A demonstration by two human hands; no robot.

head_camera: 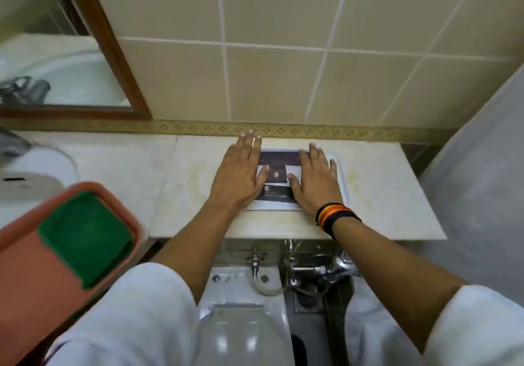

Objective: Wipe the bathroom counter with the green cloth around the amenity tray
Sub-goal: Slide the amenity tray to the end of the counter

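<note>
Hands: my left hand (239, 172) and right hand (314, 179) lie flat and apart with straight fingers, one over each end of the tray. Neither grips anything.
Tray: the white-rimmed rectangular amenity tray (273, 206) with a dark inlay sits mid-way along the pale marble tabletop (377, 195), near the tiled wall.
Cloth: the folded green cloth (85, 236) lies in the terracotta plastic basin (34, 294), well to the left, in neither hand.
Stage: this fits a tray being moved aside for wiping, or one being squared up afterwards; I cannot tell which.
Care: I judge even pressure at both ends keeps the tray level and its small packets (274, 175) from sliding.
</note>
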